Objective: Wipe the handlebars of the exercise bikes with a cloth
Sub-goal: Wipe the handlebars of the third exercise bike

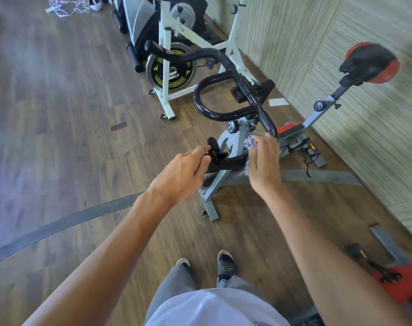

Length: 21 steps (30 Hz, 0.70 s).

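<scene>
Pale cloth (251,147) bunched against near end of black handlebar (233,161) on grey exercise bike (226,147), beside the wall. Right hand (265,161) curled round cloth, pressing it on the bar. Left hand (186,170) pinches bar's tip. Red-black saddle (371,63) behind. White bike (167,67) further along wooden floor (59,114).

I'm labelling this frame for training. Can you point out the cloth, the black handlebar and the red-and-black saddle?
cloth (250,142): head view, bunched part above the right hand.
black handlebar (201,107): head view, curved front loop.
red-and-black saddle (371,62): head view, black top.
</scene>
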### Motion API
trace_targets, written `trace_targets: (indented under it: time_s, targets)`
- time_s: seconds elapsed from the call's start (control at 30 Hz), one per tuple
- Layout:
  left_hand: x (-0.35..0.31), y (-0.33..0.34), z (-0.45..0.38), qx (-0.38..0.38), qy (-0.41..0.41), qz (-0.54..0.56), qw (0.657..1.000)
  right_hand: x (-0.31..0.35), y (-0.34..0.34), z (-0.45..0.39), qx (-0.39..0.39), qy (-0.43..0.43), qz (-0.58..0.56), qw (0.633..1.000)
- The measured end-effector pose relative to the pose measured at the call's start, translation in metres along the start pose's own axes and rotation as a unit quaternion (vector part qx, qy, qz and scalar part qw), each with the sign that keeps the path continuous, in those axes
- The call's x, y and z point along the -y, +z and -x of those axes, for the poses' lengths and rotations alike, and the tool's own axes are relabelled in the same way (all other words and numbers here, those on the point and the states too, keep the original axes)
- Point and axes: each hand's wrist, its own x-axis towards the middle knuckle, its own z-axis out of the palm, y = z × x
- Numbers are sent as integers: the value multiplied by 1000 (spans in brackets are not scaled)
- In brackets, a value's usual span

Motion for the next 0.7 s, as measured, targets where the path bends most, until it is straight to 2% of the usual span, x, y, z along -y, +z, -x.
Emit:
trace_targets:
  time_s: [0.07,0.2,0.27,0.4,0.47,0.57,0.7]
  targets:
    - [7,-8,2,20,26,-1,999,25,17,15,-9,15,-40,999]
    - [26,-17,5,-36,125,-19,991,67,41,37,-54,57,-157,984]
    - [32,-20,0,-34,155,-16,987,72,45,38,-59,75,-179,979]
    - [45,-22,-14,-7,236,-25,971,57,37,42,-4,44,-138,989]
    - [55,-23,-21,3,261,-35,965,43,32,39,-9,19,-88,996]
    - [63,-25,-32,-12,308,-46,950,35,34,23,-89,82,-78,990]
    - [74,-24,-53,-5,395,-7,919,62,58,26,-196,173,-136,956]
